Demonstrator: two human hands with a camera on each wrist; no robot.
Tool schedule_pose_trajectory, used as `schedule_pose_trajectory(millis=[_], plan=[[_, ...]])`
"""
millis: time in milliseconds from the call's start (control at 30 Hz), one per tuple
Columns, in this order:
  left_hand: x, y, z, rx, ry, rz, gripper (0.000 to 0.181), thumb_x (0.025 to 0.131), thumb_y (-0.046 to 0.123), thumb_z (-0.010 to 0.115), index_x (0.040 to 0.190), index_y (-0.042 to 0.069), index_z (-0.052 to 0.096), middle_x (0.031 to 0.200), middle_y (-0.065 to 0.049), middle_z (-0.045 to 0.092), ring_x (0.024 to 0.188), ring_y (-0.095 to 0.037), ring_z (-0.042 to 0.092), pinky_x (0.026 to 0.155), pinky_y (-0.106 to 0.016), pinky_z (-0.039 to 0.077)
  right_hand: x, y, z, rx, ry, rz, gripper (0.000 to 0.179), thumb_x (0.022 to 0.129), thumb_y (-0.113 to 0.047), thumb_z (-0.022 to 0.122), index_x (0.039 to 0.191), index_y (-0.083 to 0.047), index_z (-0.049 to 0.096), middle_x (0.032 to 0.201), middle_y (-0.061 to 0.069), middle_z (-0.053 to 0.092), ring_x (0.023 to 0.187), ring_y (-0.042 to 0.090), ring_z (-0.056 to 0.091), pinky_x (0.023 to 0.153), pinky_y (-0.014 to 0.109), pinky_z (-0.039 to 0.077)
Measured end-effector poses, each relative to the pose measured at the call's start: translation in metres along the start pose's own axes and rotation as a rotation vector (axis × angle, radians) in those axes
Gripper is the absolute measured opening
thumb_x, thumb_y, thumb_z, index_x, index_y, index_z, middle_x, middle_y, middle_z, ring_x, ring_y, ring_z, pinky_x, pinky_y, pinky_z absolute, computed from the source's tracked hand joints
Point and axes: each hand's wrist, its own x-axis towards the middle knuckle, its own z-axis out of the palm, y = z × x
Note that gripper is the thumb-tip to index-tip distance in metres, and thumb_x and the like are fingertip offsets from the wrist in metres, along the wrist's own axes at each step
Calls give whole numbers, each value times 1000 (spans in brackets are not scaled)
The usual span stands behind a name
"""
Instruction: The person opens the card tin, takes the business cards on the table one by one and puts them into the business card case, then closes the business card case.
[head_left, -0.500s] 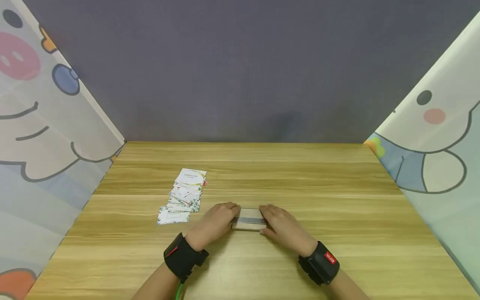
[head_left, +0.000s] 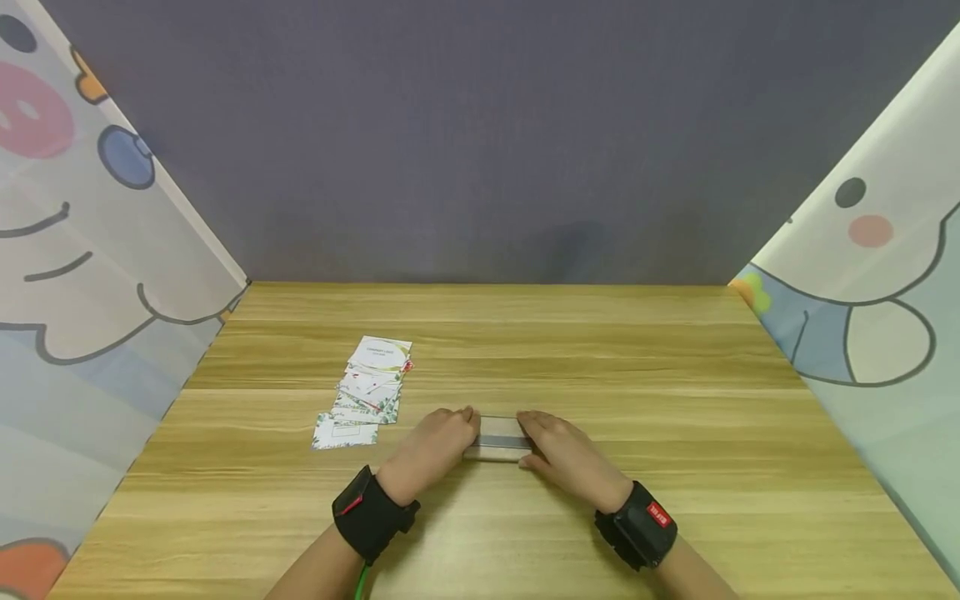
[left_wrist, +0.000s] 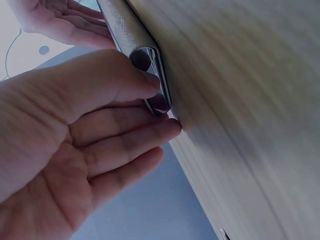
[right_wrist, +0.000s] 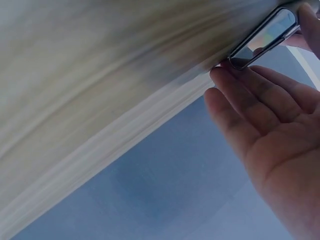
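Note:
A small beige card case (head_left: 501,427) with a grey band across it lies on the table, between my two hands. My left hand (head_left: 431,446) holds its left end. In the left wrist view the thumb (left_wrist: 142,82) lies across the case's shiny metal end, with the other fingers beyond and below it. My right hand (head_left: 570,458) grips the right end, fingertips at the far edge and thumb at the near side. The right wrist view shows the mirror-like end face of the case (right_wrist: 267,37) beside the right fingers (right_wrist: 245,95).
An overlapping column of printed cards (head_left: 367,387) lies left of the hands on the wooden table (head_left: 637,350). A dark grey panel (head_left: 480,150) rises behind the table, with cartoon-printed panels (head_left: 862,325) at both sides. A green cable (head_left: 362,582) runs from the left wristband.
My left hand and wrist have shifted slightly right, and the left fingers have moved a little at the case's end. The case, right hand and cards look the same.

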Motion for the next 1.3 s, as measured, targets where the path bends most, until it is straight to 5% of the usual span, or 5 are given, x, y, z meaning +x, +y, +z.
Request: schedule_pose_trajectory(millis=[233, 567, 867, 1033, 1300], plan=[[2, -2, -1, 58, 27, 14, 7, 82, 4, 62, 87, 7, 65, 79, 0, 63, 55, -10, 57, 50, -22, 45, 1, 1, 0, 7, 27, -12, 59, 79, -24, 70, 126, 5, 49, 122, 21, 57, 111, 30, 56, 91, 38, 48], [0, -12, -7, -199, -94, 8, 9, 76, 4, 66, 79, 11, 61, 80, 1, 59, 53, -6, 43, 47, -20, 35, 1, 2, -1, -9, 30, -17, 60, 78, -23, 71, 126, 5, 49, 122, 21, 57, 112, 31, 55, 92, 39, 47], [1, -12, -10, -269, -125, 13, 4, 82, 11, 64, 79, 11, 61, 76, 1, 55, 53, -5, 40, 47, -19, 34, 2, 2, -1, -13, 21, -16, 60, 79, -24, 70, 127, 6, 49, 123, 21, 56, 113, 31, 55, 92, 38, 47], [2, -8, -9, -182, -110, 24, 8, 82, 10, 64, 90, 9, 64, 83, -2, 63, 58, -8, 53, 49, -20, 40, 2, 2, -1, -14, 19, -14, 60, 79, -24, 70, 127, 5, 49, 123, 20, 56, 114, 30, 55, 93, 38, 47], [2, 6, -4, 174, -4, 106, 20, 80, 9, 67, 99, 5, 66, 74, -2, 64, 64, -9, 58, 56, -19, 47, 2, 1, 1, -9, 22, -20, 60, 79, -24, 70, 126, 5, 49, 122, 21, 56, 112, 31, 55, 92, 38, 47]])
